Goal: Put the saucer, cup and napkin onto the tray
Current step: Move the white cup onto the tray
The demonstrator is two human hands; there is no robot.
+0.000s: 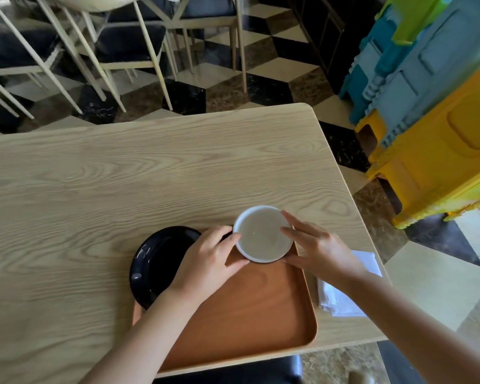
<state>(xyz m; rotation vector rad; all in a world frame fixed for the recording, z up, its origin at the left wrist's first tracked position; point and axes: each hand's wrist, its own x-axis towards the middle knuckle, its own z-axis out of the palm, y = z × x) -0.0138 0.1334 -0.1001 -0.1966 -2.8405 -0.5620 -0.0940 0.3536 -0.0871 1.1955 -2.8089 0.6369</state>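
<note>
You have the white cup [263, 233] cradled between both hands at the far edge of the wooden tray [250, 314]. Your left hand [205, 261] curls around its near-left side and your right hand [316, 246] presses fingers on its right rim, both closed on it, probably to keep it level while it is positioned. Whether it has touched down or hangs just above the tray, I cannot tell. The black saucer [155, 261] lies at the tray's far-left corner, overhanging onto the table [122, 176], so the cup may be meant for it. The white napkin [341, 295] waits on the table just beside the tray's right edge, partly under your right forearm, within easy reach.
</note>
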